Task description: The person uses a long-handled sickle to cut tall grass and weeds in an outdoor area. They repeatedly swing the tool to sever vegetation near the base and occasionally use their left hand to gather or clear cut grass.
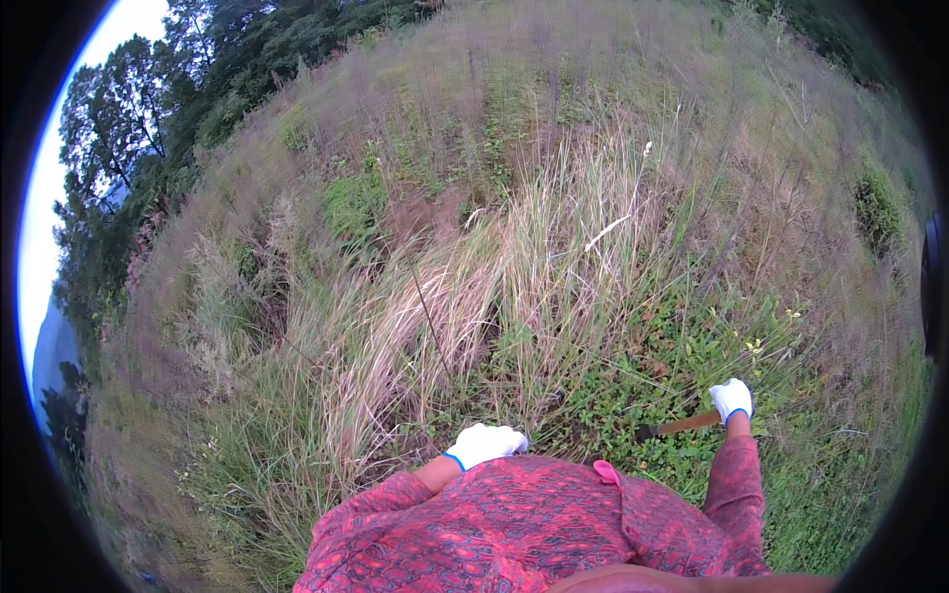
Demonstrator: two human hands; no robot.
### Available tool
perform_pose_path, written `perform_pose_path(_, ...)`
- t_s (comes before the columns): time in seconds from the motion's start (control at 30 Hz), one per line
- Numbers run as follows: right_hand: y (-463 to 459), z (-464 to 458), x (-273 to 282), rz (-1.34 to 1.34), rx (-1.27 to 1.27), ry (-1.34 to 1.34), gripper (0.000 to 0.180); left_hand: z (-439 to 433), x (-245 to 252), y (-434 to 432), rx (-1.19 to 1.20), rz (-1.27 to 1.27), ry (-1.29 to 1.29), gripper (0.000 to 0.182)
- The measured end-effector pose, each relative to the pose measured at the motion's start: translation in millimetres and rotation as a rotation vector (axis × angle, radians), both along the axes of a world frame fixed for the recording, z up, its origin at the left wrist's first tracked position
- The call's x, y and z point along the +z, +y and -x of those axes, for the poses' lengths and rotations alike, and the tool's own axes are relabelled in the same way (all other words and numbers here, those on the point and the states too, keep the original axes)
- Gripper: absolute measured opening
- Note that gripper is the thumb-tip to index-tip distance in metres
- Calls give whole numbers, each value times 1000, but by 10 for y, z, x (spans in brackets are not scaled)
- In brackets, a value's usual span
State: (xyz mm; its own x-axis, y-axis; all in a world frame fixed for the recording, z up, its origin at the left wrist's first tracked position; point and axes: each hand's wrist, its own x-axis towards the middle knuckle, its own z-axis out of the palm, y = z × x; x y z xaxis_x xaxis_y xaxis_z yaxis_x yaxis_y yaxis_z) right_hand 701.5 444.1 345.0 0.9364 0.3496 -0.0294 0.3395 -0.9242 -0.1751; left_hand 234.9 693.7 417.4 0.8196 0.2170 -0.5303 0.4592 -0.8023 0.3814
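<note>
My right hand (732,399), in a white knit glove with a blue cuff, is closed around the wooden handle (689,422) of a hand tool. The dark end of the tool (646,432) points left into low green leaves, which hide the rest of it, so its kind is unclear. My left hand (485,445), gloved the same way, is bent in front of my waist. Its fingers look curled, but whether they hold anything cannot be seen. Just beyond it stands a large clump of long, partly dry grass (460,296), leaning to the left.
Leafy ground plants (615,393) surround the tool. Reddish bare soil (426,211) shows behind the grass clump, beside a green fern-like plant (356,204). Tall thin weeds (474,67) cover the slope beyond. Dark trees (141,111) stand at the upper left.
</note>
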Motion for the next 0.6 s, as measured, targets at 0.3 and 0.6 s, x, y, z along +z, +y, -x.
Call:
perform_pose_path(0.3,-73,-200,-133,-39,-3,40,36,41,-94,31,33,1,-64,34)
perform_pose_path(0.6,-35,-233,-19,-85,10,78,32,-54,-163,-114,61,27,8,35)
